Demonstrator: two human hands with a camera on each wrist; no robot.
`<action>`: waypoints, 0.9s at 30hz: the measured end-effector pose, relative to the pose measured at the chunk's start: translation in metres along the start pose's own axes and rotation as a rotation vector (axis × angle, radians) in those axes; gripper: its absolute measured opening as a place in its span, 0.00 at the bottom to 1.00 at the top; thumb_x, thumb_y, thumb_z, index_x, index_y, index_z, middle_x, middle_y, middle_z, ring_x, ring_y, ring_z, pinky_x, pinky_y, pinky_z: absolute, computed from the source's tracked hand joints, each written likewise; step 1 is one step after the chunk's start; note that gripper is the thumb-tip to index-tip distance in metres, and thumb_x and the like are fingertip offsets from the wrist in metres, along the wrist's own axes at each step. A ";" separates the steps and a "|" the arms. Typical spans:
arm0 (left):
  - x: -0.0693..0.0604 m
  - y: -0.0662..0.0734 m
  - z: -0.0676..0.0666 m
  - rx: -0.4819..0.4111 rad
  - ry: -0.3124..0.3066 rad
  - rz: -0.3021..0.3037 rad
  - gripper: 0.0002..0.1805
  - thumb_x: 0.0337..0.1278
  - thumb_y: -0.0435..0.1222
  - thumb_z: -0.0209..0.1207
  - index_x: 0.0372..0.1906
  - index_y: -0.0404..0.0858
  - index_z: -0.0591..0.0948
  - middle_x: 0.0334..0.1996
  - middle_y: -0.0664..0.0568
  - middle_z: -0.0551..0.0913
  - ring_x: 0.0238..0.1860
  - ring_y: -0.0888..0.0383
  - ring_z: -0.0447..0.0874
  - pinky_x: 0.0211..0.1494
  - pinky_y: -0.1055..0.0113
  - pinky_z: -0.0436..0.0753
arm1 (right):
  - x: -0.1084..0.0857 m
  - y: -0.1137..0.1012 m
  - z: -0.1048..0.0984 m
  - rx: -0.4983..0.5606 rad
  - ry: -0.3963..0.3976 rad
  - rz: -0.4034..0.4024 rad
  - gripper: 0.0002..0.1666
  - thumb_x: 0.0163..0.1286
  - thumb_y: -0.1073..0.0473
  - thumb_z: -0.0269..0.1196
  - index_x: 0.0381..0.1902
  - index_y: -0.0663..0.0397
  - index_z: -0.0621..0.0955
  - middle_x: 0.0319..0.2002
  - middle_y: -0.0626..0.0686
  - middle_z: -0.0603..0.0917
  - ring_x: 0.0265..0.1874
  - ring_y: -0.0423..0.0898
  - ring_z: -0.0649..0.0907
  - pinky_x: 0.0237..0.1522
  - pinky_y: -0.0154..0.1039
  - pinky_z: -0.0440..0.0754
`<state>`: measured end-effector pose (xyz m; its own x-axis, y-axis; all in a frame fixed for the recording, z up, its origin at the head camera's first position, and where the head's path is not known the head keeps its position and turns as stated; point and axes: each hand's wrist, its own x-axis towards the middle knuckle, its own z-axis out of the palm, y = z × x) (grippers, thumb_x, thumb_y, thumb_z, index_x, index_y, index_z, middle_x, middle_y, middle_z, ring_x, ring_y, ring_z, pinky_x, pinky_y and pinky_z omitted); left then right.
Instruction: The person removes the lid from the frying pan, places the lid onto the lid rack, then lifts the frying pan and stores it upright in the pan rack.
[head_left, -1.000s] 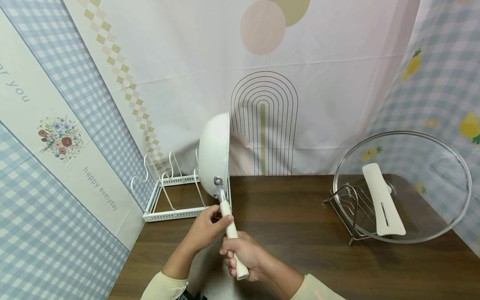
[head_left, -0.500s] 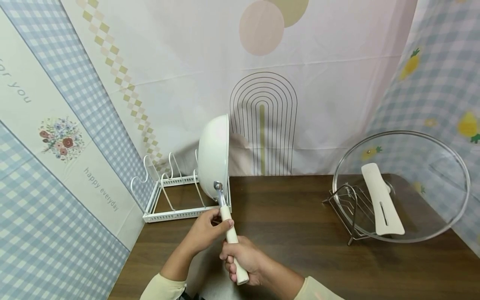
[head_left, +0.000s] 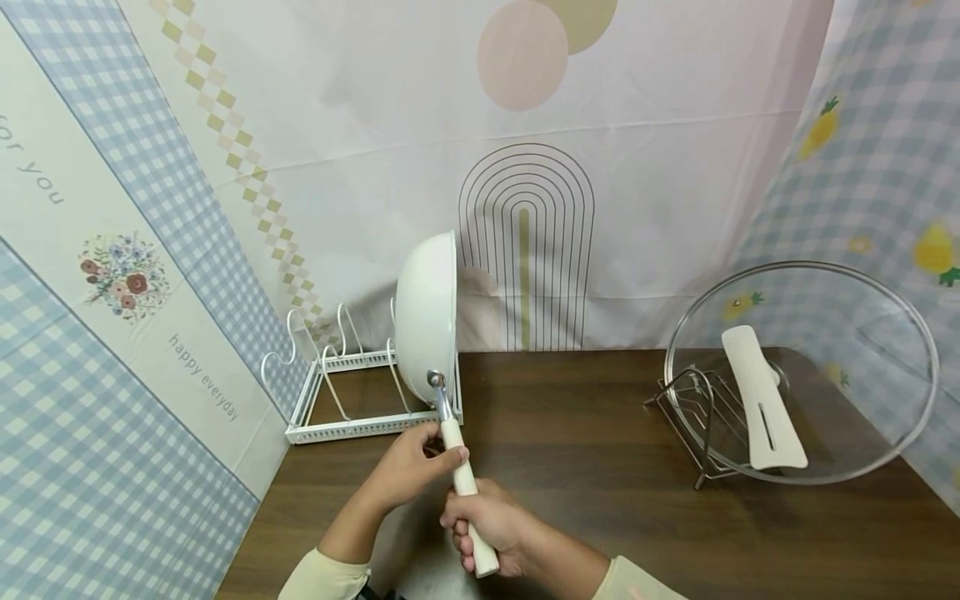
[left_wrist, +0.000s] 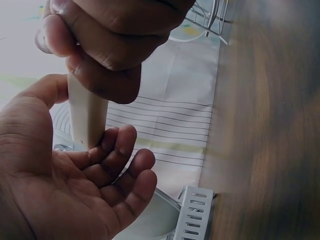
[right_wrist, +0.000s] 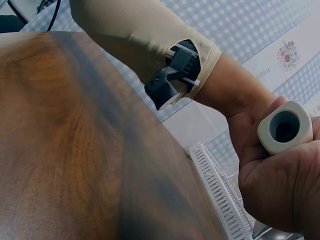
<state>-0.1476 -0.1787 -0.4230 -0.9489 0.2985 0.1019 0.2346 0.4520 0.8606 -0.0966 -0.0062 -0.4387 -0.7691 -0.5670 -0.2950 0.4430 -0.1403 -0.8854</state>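
Note:
A white deep pan [head_left: 426, 317] stands on edge in the right part of a white wire rack [head_left: 352, 429], its outer side facing left. Its cream handle [head_left: 463, 479] points toward me and slightly down. My right hand [head_left: 491, 525] grips the handle near its end, fingers curled round it; the hollow handle end [right_wrist: 285, 126] shows in the right wrist view. Farther up the handle, my left hand [head_left: 412, 462] pinches it, thumb on one side and curled fingertips on the other, as the left wrist view shows. The pan's lower edge is partly hidden by the rack.
On the right, a large glass lid [head_left: 847, 417] with a cream upright handle [head_left: 765, 400] leans in a dark metal wire stand [head_left: 705, 433]. A patterned cloth wall [head_left: 360, 208] rises behind the brown wooden table [head_left: 570, 433]. The rack's left slots hold nothing.
The pan has sunk slightly within the rack, and its handle has come down a little toward me. Both hands have moved down with it, keeping their hold.

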 end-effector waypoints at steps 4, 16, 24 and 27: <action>0.000 -0.002 0.000 0.008 -0.021 -0.002 0.14 0.61 0.45 0.68 0.39 0.38 0.82 0.32 0.53 0.84 0.37 0.56 0.83 0.43 0.62 0.80 | 0.000 0.003 -0.001 -0.015 0.010 0.012 0.11 0.53 0.67 0.60 0.29 0.49 0.70 0.15 0.44 0.68 0.08 0.36 0.69 0.09 0.32 0.71; -0.001 -0.006 0.002 0.010 -0.048 -0.013 0.16 0.59 0.46 0.69 0.40 0.37 0.81 0.34 0.51 0.85 0.38 0.55 0.83 0.42 0.61 0.80 | 0.001 0.010 -0.005 -0.019 -0.009 0.024 0.10 0.52 0.66 0.61 0.27 0.49 0.70 0.15 0.43 0.68 0.08 0.36 0.70 0.10 0.32 0.71; 0.000 -0.007 0.001 0.017 -0.062 -0.022 0.18 0.60 0.47 0.68 0.41 0.37 0.80 0.35 0.50 0.85 0.39 0.55 0.84 0.43 0.60 0.81 | 0.003 0.011 -0.006 -0.020 -0.011 0.022 0.11 0.53 0.66 0.62 0.28 0.48 0.71 0.15 0.44 0.69 0.09 0.36 0.71 0.12 0.33 0.75; 0.000 -0.008 0.000 0.025 -0.074 -0.024 0.18 0.60 0.48 0.68 0.42 0.37 0.80 0.36 0.50 0.84 0.39 0.56 0.84 0.42 0.61 0.81 | 0.003 0.011 -0.008 -0.021 -0.018 0.025 0.11 0.55 0.67 0.63 0.28 0.49 0.71 0.15 0.44 0.70 0.10 0.36 0.73 0.15 0.34 0.78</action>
<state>-0.1489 -0.1819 -0.4298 -0.9362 0.3487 0.0436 0.2182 0.4799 0.8498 -0.0978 -0.0034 -0.4524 -0.7491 -0.5851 -0.3106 0.4524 -0.1093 -0.8851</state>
